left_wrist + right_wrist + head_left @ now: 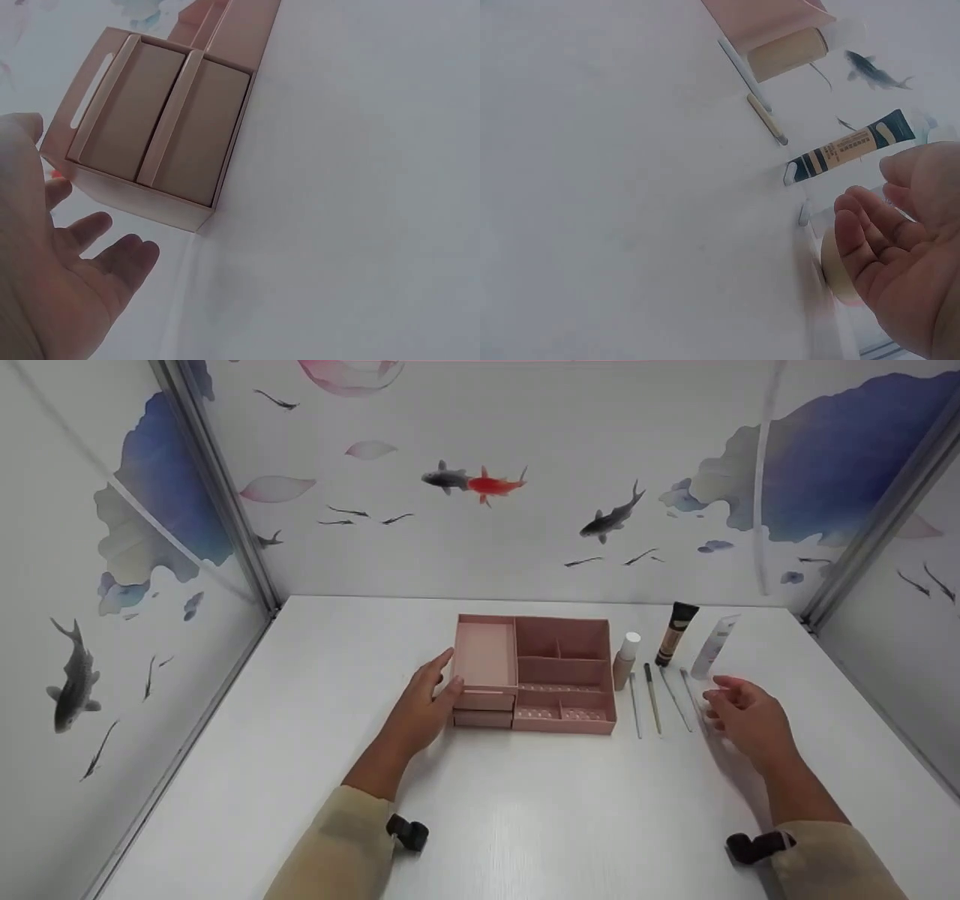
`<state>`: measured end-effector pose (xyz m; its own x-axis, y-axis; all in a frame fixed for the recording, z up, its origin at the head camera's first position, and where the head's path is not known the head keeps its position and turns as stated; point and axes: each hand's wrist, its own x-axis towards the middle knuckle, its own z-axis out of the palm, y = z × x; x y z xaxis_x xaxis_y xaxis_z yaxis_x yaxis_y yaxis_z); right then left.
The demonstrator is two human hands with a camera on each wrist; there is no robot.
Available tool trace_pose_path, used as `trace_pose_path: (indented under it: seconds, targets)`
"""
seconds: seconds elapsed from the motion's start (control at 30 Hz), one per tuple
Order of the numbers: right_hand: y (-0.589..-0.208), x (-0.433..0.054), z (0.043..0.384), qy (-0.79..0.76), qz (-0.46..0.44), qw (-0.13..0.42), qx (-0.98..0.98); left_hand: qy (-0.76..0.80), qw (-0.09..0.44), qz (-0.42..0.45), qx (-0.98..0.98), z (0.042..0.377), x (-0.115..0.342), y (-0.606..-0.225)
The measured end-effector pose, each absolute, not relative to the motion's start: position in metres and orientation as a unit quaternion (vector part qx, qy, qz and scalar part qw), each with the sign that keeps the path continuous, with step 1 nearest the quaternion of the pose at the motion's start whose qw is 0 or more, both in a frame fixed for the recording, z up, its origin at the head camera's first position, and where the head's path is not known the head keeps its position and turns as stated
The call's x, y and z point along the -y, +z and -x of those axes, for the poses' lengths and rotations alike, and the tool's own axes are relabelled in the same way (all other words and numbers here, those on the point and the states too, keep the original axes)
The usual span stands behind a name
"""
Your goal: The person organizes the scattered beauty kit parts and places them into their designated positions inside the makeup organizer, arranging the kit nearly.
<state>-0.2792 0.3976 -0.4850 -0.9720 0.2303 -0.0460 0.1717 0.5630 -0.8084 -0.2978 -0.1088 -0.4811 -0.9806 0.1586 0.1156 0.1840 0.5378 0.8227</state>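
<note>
A pink desktop organizer (487,656) with several compartments stands on the white table, and two drawers (199,124) show at its front left. Beside its left wall is my left hand (420,705), fingers extended and spread; whether they touch it I cannot tell. My right hand (754,727), loosely curled and holding nothing, hovers near a whitish tube (715,646) and several thin sticks (653,701). A black and tan tube (676,631) stands farther back. Closest to the organizer's right side is a small beige bottle (625,664) with a white cap.
White panels (480,555) painted with fish and petals enclose the table (495,817) at the back and sides. Metal posts (225,487) stand at the rear corners. In the right wrist view, a pale rounded thing (832,274) is partly hidden behind the right hand.
</note>
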Motion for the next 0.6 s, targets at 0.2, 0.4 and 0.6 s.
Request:
trace_pose_path:
  seconds: [0.2, 0.4, 0.6]
  targets:
    - [-0.4880, -0.4031, 0.2805, 0.441, 0.121, 0.012, 0.889, -0.502, 0.002, 0.110, 0.858, 0.2964, 0.1087, -0.4821]
    - [-0.4862, -0.4034, 0.2817, 0.401, 0.135, -0.026, 0.906, -0.532, -0.019, 0.119, 0.838, 0.2973, 0.1079, -0.4826]
    - [-0.4841, -0.4028, 0.2823, 0.387, 0.130, -0.056, 0.911, -0.549, -0.034, 0.120, 0.826, 0.2993, 0.1090, -0.4850]
